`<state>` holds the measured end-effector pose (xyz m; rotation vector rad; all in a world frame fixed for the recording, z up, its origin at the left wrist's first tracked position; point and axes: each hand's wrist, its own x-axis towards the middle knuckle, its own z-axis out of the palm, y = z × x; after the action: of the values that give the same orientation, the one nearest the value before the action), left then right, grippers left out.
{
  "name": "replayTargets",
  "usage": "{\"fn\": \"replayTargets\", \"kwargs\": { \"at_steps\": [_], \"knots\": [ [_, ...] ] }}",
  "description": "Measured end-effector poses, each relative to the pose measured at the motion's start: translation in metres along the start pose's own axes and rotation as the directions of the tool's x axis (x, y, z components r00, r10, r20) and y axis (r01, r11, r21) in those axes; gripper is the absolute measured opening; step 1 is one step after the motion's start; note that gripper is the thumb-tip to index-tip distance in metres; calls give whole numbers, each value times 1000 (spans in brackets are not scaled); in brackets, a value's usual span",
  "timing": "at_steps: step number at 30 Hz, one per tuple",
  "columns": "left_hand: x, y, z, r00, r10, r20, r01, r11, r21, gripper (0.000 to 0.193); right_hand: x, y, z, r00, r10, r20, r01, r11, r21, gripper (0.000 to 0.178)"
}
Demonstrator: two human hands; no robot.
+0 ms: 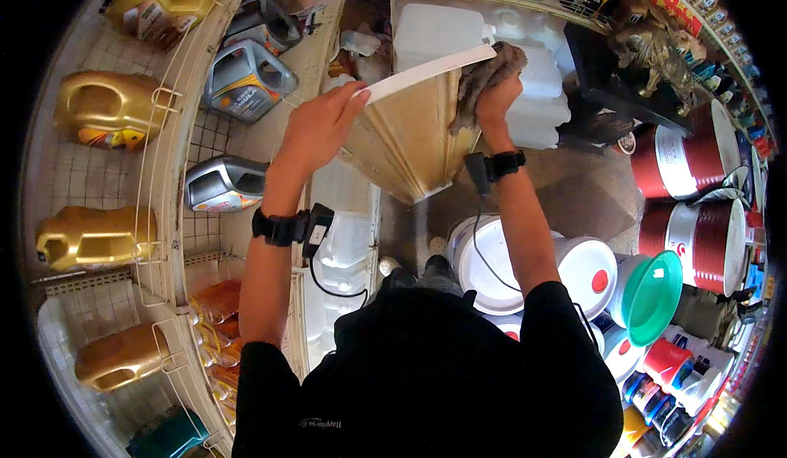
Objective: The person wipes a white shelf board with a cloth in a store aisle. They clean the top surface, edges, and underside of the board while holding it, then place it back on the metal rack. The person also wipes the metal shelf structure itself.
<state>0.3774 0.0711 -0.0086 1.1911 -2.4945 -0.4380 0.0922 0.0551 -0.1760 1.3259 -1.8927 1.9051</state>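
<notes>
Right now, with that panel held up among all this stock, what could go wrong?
The beige panel might slip: the left hand grips only its edge, and the right hand has a bulky rag bunched there. If it swings, it could knock the white jug, which looks close behind it. The loose cable hanging from the right wrist might snag.

Shirt (426, 376), black, short-sleeved (small pale lettering (320, 423) on its left side). Beyond its sleeves (266, 392): two black wrist straps (275, 227), each with black box (318, 230) and cable (340, 292). Past its front: greyish trousers (438, 270), pale shoes (438, 246).
</notes>
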Motion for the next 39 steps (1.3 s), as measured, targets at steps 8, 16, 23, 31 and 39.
{"fn": "replayTargets", "kwargs": {
  "at_steps": [8,16,23,31,39],
  "knots": [
    [1,6,-5,990,-136,46,132,989,71,36,-40,36,28,691,701,175,-518,312,796,34],
    [-2,8,-3,997,-55,-48,58,996,75,33,16,-7,9,989,-147,15,136,945,297,40],
    [-10,7,3,997,-3,-78,6,999,36,34,13,9,-22,996,21,-84,11,930,367,36],
    [-12,7,0,996,-72,-52,73,997,9,33,-53,12,-91,946,323,-1,-299,875,382,38],
    [-8,7,6,996,-15,-87,16,1000,20,34,-35,-44,-59,950,289,121,-313,868,384,39]
  ]
}}
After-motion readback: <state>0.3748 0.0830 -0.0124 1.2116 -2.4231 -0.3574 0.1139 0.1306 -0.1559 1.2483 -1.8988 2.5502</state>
